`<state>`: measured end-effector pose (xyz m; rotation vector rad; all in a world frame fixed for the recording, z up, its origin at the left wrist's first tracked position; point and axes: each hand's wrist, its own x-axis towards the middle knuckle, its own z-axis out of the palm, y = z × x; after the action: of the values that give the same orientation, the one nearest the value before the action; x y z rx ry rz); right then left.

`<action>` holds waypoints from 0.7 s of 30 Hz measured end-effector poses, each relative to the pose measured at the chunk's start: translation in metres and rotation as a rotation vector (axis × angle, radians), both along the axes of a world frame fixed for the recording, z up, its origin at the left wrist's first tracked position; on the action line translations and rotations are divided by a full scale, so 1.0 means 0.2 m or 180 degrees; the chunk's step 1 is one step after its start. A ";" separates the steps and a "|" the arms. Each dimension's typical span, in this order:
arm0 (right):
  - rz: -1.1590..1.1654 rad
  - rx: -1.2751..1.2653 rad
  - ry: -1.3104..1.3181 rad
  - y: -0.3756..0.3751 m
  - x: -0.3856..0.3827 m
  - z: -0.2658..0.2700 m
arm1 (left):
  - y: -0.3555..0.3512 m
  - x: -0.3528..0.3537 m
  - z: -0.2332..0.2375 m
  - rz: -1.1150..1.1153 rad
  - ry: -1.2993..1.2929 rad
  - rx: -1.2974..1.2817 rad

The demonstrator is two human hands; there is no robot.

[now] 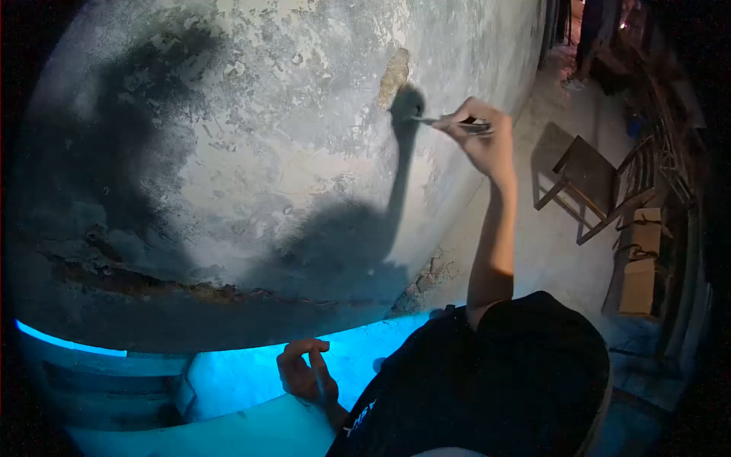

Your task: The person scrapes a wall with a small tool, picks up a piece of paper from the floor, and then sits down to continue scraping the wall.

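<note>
The scraper [445, 122] is a thin, flat metal blade, pale where the light catches it. It lies nearly level, at about 1 o'clock in the view. The right hand [481, 135] is raised and closed around its handle, and the blade tip touches the wall [251, 137]. The wall is grey, mottled and flaking, and a brown bare patch [394, 76] sits just above the tip at 12 o'clock. The left hand [304, 373] hangs low at 6 o'clock over a blue-lit ledge [244, 377], fingers curled; I cannot tell whether it grips anything. At 3 o'clock a wooden chair [590, 179] stands on the floor [548, 251]. Below it, near 4 o'clock, is a cardboard box [638, 282] whose contents are hidden.
</note>
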<state>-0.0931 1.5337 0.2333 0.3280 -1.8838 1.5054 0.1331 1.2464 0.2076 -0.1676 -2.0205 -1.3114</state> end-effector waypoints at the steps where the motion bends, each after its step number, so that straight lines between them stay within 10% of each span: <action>1: -0.0203 0.0730 0.0185 -0.06 -0.02 -0.03 | 0.01 -0.01 0.00 0.0002 -0.0005 0.0008; 21: 0.0107 0.0643 -0.0118 -0.10 -0.02 -0.08 | 0.00 0.00 -0.01 0.0040 0.0017 -0.0002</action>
<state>-0.0965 1.5141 0.2175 0.4283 -2.0744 1.3533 0.1340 1.2468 0.2047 -0.1583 -2.0144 -1.3013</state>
